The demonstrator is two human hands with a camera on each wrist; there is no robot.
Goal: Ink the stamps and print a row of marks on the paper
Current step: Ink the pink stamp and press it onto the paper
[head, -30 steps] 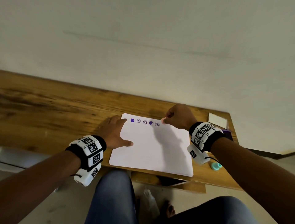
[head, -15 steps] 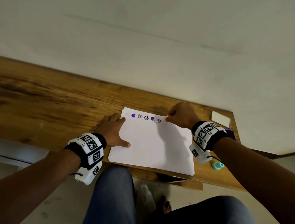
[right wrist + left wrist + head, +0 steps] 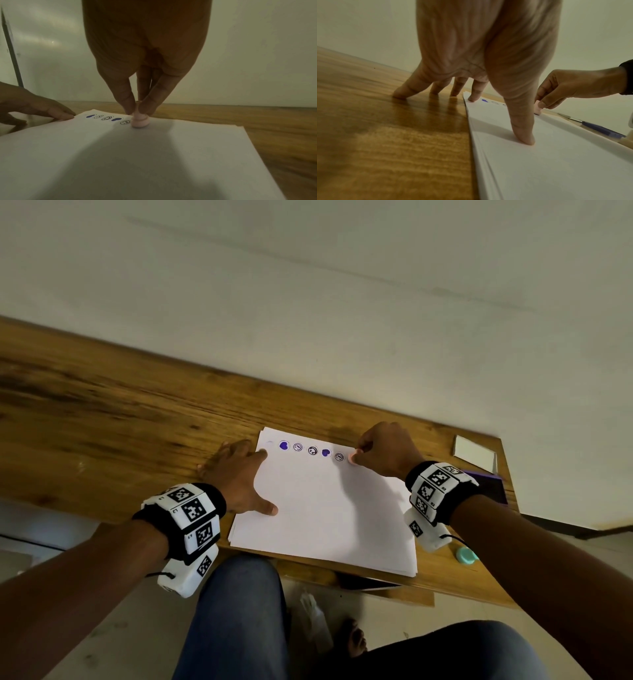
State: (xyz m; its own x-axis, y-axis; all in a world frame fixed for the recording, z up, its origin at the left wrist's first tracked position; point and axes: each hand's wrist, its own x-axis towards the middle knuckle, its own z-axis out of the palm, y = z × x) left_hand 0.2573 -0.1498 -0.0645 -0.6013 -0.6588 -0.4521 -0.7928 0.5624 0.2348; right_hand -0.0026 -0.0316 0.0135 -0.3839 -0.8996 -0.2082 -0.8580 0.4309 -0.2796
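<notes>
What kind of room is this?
Probably a plain home or study desk: a wooden table against a bare wall, with a paper stack and a small pink stamp.

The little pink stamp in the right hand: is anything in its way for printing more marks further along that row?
Nothing visible. The right hand pinches the pink stamp, which stands on the paper just past the last mark. Beyond it the sheet lies bare up to its right edge.

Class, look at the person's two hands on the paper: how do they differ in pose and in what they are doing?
The left hand lies spread with straight fingers; the right hand is curled. The left hand presses the paper and holds nothing; the right hand pinches a pink stamp upright on the sheet. Both act on the paper.
</notes>
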